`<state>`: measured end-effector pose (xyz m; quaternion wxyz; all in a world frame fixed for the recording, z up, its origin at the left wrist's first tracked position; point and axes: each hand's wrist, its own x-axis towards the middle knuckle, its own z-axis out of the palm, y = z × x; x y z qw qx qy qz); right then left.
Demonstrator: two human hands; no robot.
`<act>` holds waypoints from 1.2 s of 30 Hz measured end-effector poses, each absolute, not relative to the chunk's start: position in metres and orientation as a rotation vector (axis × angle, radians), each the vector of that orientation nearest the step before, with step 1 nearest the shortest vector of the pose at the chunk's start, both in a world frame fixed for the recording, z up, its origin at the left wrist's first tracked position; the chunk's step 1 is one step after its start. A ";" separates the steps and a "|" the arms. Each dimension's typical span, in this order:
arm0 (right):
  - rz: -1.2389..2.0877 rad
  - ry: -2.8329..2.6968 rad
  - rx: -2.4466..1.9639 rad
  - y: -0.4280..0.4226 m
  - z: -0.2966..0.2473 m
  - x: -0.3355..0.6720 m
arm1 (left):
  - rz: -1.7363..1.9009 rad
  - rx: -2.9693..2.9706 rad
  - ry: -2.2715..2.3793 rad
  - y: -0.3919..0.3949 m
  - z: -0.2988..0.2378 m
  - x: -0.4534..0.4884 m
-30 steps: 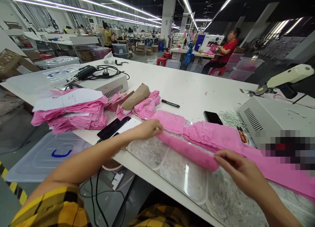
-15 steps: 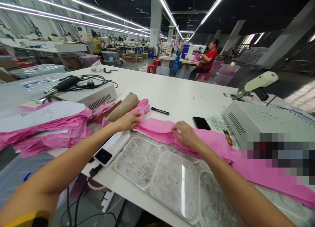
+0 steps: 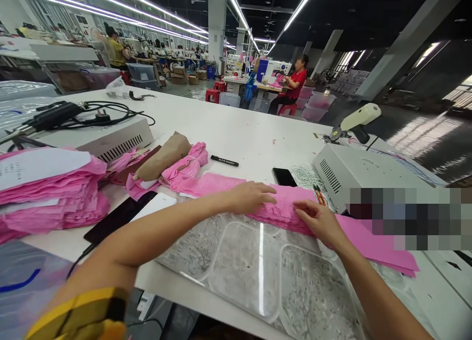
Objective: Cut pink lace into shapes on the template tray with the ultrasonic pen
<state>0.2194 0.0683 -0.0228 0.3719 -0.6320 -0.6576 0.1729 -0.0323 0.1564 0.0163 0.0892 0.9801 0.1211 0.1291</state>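
Observation:
A long stack of pink fabric pieces (image 3: 283, 197) lies across the table, its layered front edge facing me. My left hand (image 3: 254, 197) rests on the stack with its fingers stretched out toward the right. Close by, my right hand (image 3: 322, 224) is at the stack's front edge, thumb and fingers apart. No piece is visibly lifted by either hand. To the right, flat pink fabric (image 3: 376, 246) extends from under my right forearm. A bunched pink fabric bundle (image 3: 188, 165) sits at the stack's left end beside a brown paper roll (image 3: 164, 155).
A clear plastic box lid (image 3: 243, 266) lies in front of the stack. Behind it are a black marker (image 3: 224, 161), a phone (image 3: 283, 176), string (image 3: 308, 176) and orange-handled snips (image 3: 320, 196). Grey vented boxes (image 3: 342, 172) and another pink pile (image 3: 55, 182) flank the area. A co-worker in red (image 3: 297, 79) sits beyond.
My left hand has moved right from the stack's left end onto its middle. My right hand has shifted right along the front edge, its fingers now more apart. The view has turned right.

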 end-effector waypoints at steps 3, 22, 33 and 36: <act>0.479 -1.693 -1.638 0.068 -0.032 0.221 | 0.309 2.898 0.343 0.159 0.010 0.017; -0.195 -1.731 -1.723 0.049 -0.036 0.229 | 0.754 2.597 0.753 0.158 0.027 -0.038; -0.291 -2.243 -1.111 -0.042 -0.048 0.162 | 0.507 2.757 0.695 0.081 -0.011 -0.167; -0.130 -2.281 -1.035 -0.050 -0.048 0.147 | 0.359 2.819 0.713 0.062 -0.009 -0.190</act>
